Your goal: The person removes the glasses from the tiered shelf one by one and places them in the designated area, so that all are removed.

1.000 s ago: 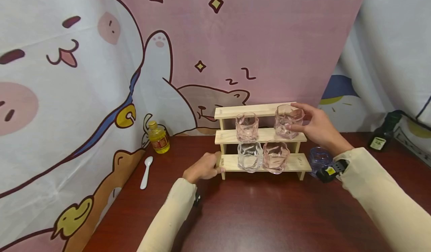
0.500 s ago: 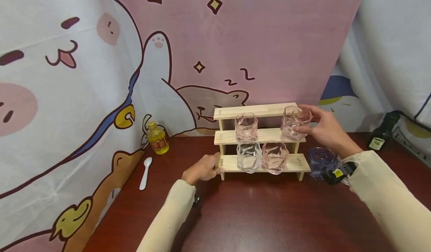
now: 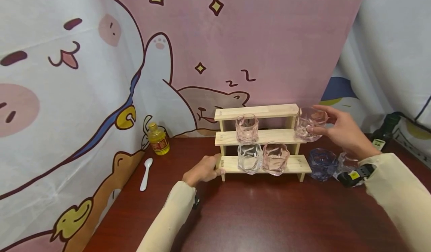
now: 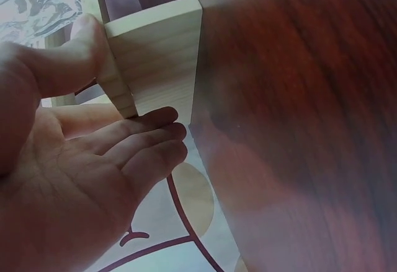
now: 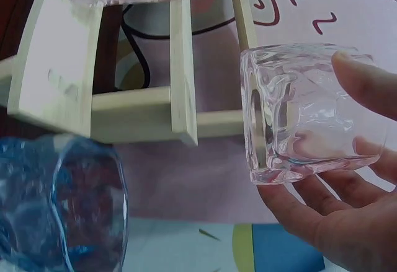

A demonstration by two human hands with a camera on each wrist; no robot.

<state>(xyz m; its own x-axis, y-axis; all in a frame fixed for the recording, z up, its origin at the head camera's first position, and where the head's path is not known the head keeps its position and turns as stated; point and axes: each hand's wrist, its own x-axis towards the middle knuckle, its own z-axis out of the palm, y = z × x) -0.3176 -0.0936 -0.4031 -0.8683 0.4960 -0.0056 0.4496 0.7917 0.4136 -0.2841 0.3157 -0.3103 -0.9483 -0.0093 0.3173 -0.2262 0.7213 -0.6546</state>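
A three-tier wooden stand (image 3: 232, 137) stands on the table. My left hand (image 3: 203, 168) grips its lowest board at the left end, the thumb on one side and the fingers on the other, as the left wrist view shows. My right hand (image 3: 343, 129) holds a pink glass (image 3: 310, 125) between thumb and fingers at the right end of the middle tier; in the right wrist view this glass (image 5: 304, 117) is apart from the boards. Another pink glass (image 3: 247, 128) sits on the middle tier. On the lowest tier are a clear glass (image 3: 250, 157) and a pink glass (image 3: 275, 158).
Right of the stand, a blue glass (image 3: 322, 164) and a clear glass (image 3: 347, 164), partly hidden by my right wrist, stand on the table. A dark green bottle (image 3: 385, 130) is farther right. A yellow bottle (image 3: 158, 139) and a white spoon (image 3: 146, 174) lie to the left.
My right hand has moved right with the pink glass, from over the middle tier to its right end. The clear glass by my wrist has come into view. My left hand stays put.
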